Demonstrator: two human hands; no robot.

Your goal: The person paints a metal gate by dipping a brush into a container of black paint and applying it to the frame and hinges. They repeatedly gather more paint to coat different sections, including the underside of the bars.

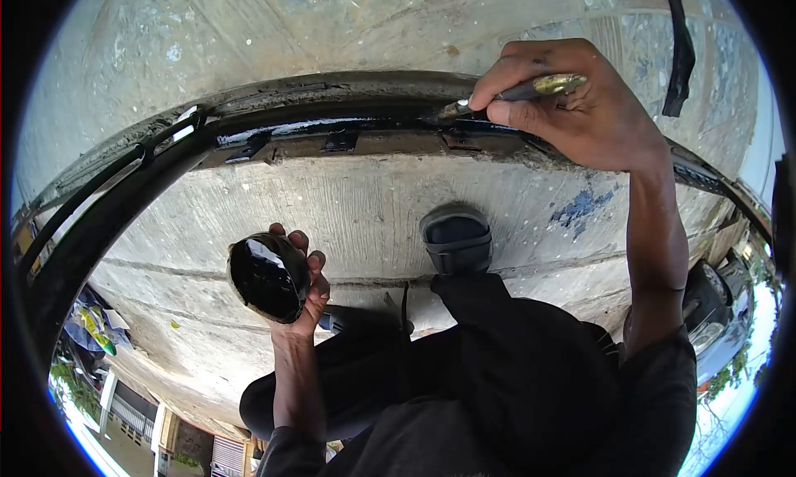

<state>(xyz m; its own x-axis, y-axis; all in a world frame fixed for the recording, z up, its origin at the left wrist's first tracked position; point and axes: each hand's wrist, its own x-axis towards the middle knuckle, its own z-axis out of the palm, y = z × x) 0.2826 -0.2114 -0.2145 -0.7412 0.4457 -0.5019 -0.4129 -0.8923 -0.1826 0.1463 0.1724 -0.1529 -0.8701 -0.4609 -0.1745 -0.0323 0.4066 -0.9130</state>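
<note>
My right hand (572, 104) grips a paintbrush (531, 89) by its worn, paint-marked handle. The brush tip meets a long black metal rail (332, 120), where wet black paint shines along the upper side. Lower on the left, my left hand (303, 282) holds a round container of black paint (267, 276), its fingers wrapped round the far side. The paint's glossy surface faces up at me. Small dark metal tabs (338, 141) stick out from the rail's near side. My right hand hides part of the rail.
A black post and bars (108, 203) join the rail at the left. Below the rail is streaked concrete floor (348, 195), where my shoe (456, 238) rests. A dark strip (680, 54) lies at upper right. A parked car (721, 311) stands far right; assorted clutter (93, 323) sits at left.
</note>
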